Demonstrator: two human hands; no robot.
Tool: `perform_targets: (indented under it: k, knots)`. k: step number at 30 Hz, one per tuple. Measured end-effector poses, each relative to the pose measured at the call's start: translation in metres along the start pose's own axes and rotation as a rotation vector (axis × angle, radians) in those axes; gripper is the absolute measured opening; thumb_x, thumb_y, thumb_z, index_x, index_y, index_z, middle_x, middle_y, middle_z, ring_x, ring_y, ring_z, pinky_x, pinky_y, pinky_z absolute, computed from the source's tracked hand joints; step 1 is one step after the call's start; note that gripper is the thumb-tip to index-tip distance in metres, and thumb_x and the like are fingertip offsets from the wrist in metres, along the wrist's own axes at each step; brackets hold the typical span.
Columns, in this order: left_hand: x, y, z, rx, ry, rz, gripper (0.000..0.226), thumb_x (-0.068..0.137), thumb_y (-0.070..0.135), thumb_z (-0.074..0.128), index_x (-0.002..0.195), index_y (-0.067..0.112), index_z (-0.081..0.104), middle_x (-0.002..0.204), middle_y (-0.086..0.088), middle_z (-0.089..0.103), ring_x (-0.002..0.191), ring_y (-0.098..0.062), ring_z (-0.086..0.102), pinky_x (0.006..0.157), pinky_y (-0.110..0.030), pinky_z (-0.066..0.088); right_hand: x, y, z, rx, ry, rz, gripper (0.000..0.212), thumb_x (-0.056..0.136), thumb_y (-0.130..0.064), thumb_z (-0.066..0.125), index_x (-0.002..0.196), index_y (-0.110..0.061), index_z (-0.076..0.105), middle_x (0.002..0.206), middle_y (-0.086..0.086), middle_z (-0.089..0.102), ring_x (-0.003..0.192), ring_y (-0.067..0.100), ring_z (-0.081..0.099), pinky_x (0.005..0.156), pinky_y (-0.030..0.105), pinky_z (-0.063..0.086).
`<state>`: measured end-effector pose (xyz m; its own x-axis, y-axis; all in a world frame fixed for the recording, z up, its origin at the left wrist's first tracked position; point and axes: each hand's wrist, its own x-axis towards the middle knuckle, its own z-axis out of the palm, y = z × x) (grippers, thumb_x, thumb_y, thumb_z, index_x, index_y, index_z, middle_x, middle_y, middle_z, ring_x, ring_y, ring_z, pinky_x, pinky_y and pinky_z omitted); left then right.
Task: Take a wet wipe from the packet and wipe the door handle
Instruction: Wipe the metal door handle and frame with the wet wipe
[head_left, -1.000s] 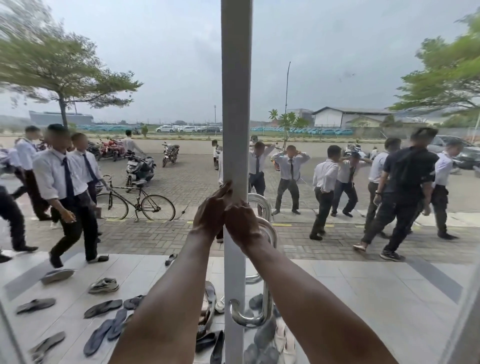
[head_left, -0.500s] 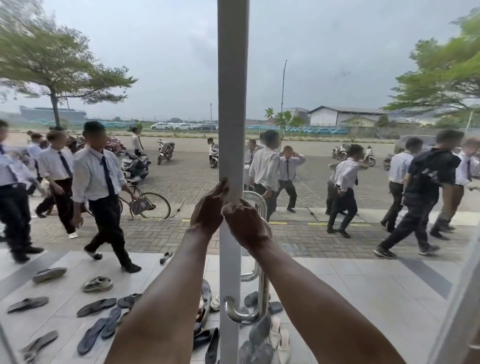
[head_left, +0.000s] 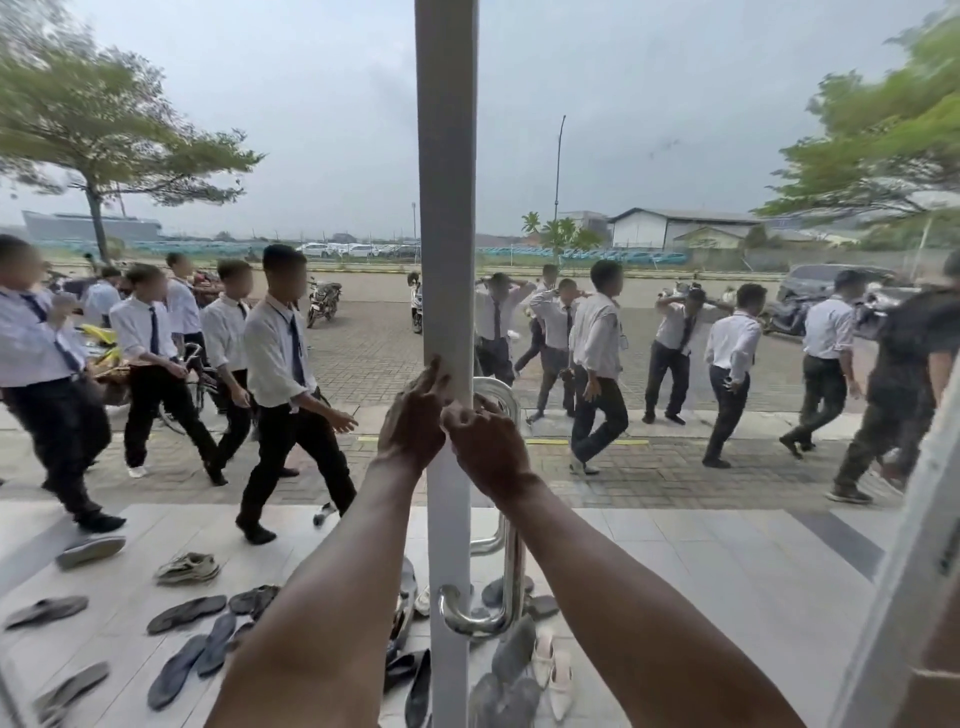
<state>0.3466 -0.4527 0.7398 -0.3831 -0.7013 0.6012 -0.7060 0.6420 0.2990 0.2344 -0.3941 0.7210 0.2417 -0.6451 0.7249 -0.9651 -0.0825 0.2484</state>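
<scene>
A curved chrome door handle (head_left: 512, 564) is fixed to the white upright door frame (head_left: 447, 208) of a glass door. My left hand (head_left: 413, 423) lies against the left side of the frame at the height of the handle's top, fingers stretched upward. My right hand (head_left: 485, 449) sits just right of it, with fingers curled tight at the handle's upper bend. The two hands touch each other. No wet wipe or packet shows; anything inside the right fingers is hidden.
Through the glass, several people in white shirts (head_left: 283, 358) walk across the paving from left to right. Several sandals and shoes (head_left: 187, 613) lie on the tiled porch below the handle. A second door frame edge (head_left: 898, 571) stands at the right.
Both hands have stayed at the top of the handle, with the left fingers a little higher on the frame. The people outside have walked further right.
</scene>
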Motion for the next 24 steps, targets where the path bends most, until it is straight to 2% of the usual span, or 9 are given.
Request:
perform_targets:
  k: [2, 4, 8, 11, 13, 16, 20, 22, 24]
  knots:
    - [-0.001, 0.002, 0.001, 0.023, -0.013, -0.008, 0.057, 0.095, 0.008, 0.054, 0.15, 0.013, 0.043, 0.166, -0.005, 0.019, 0.137, -0.033, 0.049, 0.111, -0.043, 0.041, -0.005, 0.004, 0.0, 0.017, 0.026, -0.004, 0.018, 0.079, -0.012, 0.073, 0.093, -0.022, 0.071, 0.068, -0.003, 0.068, 0.064, 0.013, 0.071, 0.09, 0.028, 0.055]
    - [-0.001, 0.004, 0.002, 0.049, -0.026, -0.005, 0.06, 0.094, 0.003, 0.053, 0.152, 0.012, 0.04, 0.166, -0.006, 0.018, 0.139, -0.031, 0.047, 0.114, -0.041, 0.039, -0.01, 0.009, 0.0, 0.024, 0.05, 0.003, 0.024, 0.071, -0.017, 0.081, 0.091, -0.025, 0.073, 0.066, -0.005, 0.068, 0.064, 0.011, 0.071, 0.08, 0.025, 0.058]
    - [-0.002, 0.006, 0.002, 0.077, -0.043, 0.022, 0.061, 0.093, 0.002, 0.055, 0.152, 0.011, 0.04, 0.165, -0.008, 0.023, 0.139, -0.029, 0.048, 0.113, -0.041, 0.04, -0.019, 0.01, 0.0, 0.03, 0.057, 0.019, 0.028, 0.077, -0.014, 0.077, 0.103, -0.024, 0.074, 0.079, -0.005, 0.074, 0.076, 0.01, 0.074, 0.097, 0.026, 0.052]
    - [-0.004, 0.008, 0.002, 0.08, -0.064, 0.036, 0.056, 0.092, 0.001, 0.055, 0.146, 0.012, 0.047, 0.164, -0.007, 0.027, 0.134, -0.026, 0.053, 0.111, -0.041, 0.043, -0.022, 0.012, -0.003, 0.013, 0.078, 0.053, 0.029, 0.075, -0.015, 0.079, 0.104, -0.02, 0.075, 0.086, -0.005, 0.076, 0.082, 0.01, 0.074, 0.1, 0.025, 0.051]
    - [-0.005, 0.01, 0.002, 0.085, -0.059, 0.05, 0.051, 0.091, 0.0, 0.055, 0.141, 0.012, 0.052, 0.162, -0.009, 0.031, 0.135, -0.028, 0.052, 0.112, -0.042, 0.042, -0.025, 0.012, -0.002, 0.002, 0.077, 0.082, 0.029, 0.075, -0.014, 0.079, 0.104, -0.018, 0.075, 0.093, -0.002, 0.077, 0.09, 0.012, 0.074, 0.1, 0.026, 0.052]
    - [-0.008, 0.013, 0.0, 0.126, -0.05, 0.046, 0.062, 0.086, -0.01, 0.051, 0.144, 0.014, 0.051, 0.161, -0.007, 0.033, 0.139, -0.033, 0.046, 0.115, -0.042, 0.039, -0.031, 0.016, -0.001, 0.028, 0.044, 0.146, 0.03, 0.078, -0.012, 0.077, 0.108, -0.013, 0.073, 0.104, 0.004, 0.076, 0.1, 0.02, 0.073, 0.091, 0.032, 0.058]
    - [-0.011, 0.018, 0.0, 0.103, -0.064, 0.001, 0.069, 0.082, -0.013, 0.056, 0.143, 0.018, 0.049, 0.151, -0.003, 0.05, 0.128, -0.032, 0.056, 0.105, -0.045, 0.048, -0.042, 0.027, -0.003, 0.103, 0.079, 0.234, 0.031, 0.073, -0.017, 0.084, 0.102, -0.011, 0.075, 0.091, 0.006, 0.078, 0.086, 0.025, 0.076, 0.079, 0.033, 0.061]
    - [-0.011, 0.02, 0.001, 0.064, -0.058, -0.001, 0.07, 0.08, -0.014, 0.057, 0.142, 0.016, 0.049, 0.141, -0.001, 0.06, 0.128, -0.029, 0.057, 0.106, -0.041, 0.046, -0.049, 0.03, -0.003, 0.165, 0.07, 0.295, 0.031, 0.079, -0.02, 0.078, 0.107, -0.011, 0.073, 0.093, 0.006, 0.078, 0.09, 0.027, 0.074, 0.083, 0.035, 0.06]
    - [-0.013, 0.022, 0.001, 0.064, -0.045, 0.012, 0.067, 0.079, -0.015, 0.057, 0.139, 0.015, 0.053, 0.141, -0.001, 0.059, 0.131, -0.029, 0.054, 0.109, -0.039, 0.044, -0.051, 0.029, -0.002, 0.224, 0.04, 0.358, 0.033, 0.086, -0.022, 0.069, 0.117, -0.013, 0.068, 0.102, 0.004, 0.077, 0.098, 0.027, 0.072, 0.092, 0.036, 0.056]
